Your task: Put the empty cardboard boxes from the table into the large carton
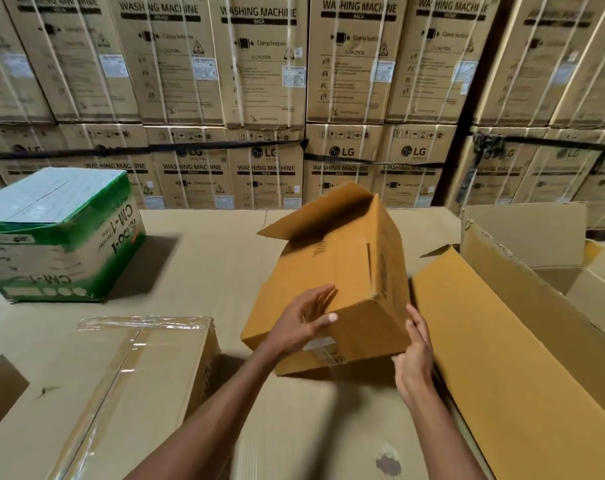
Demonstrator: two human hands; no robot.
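Note:
A plain brown cardboard box [332,271] is tilted above the cardboard-covered table [218,258], its open flaps pointing away from me. My left hand [304,323] lies on its near left corner, fingers spread over the top face and thumb on the near face. My right hand [413,355] presses flat against its right lower edge. The large carton [508,341] stands open at the right, its long flap leaning toward the table. A green and white box [58,237] sits at the far left. A taped brown box [97,386] lies at the near left.
A wall of stacked washing machine cartons [266,98] rises right behind the table. Another open brown box corner [0,389] shows at the left edge. A torn spot [387,462] marks the table cover near me.

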